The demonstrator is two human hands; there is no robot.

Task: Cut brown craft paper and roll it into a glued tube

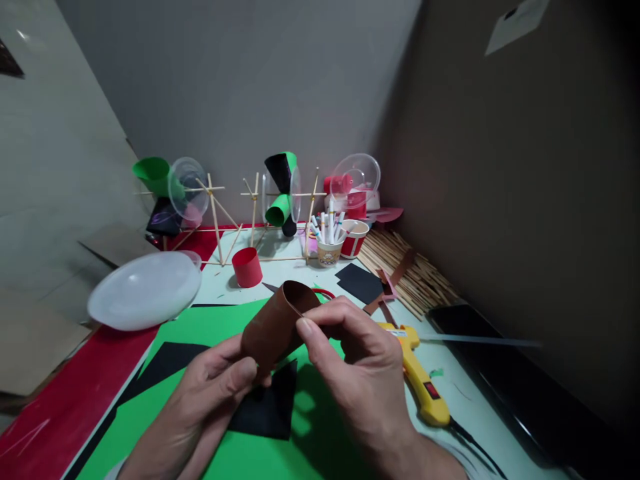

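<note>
A brown paper tube [276,325], rolled from a sheet, is held tilted above the green paper [215,327]. My left hand [200,393] is closed around its lower end, thumb along the near side. The thumb and forefinger of my right hand [357,370] pinch the rim at the tube's upper right. Beneath the hands lies a piece of black paper [267,407]. Just behind the tube, scissors with a red handle [324,293] are partly hidden. To the right of my right hand rests a yellow glue gun [423,383] with a clear glue stick in it.
A red paper ring [247,268] stands beyond the green sheet. Stick frames [215,213] with clear plastic discs and paper cups line the back wall. Markers fill a paper cup [329,253]. Wooden sticks [407,270] and a dark, glossy slab [515,380] lie right; plastic lids [145,290] left.
</note>
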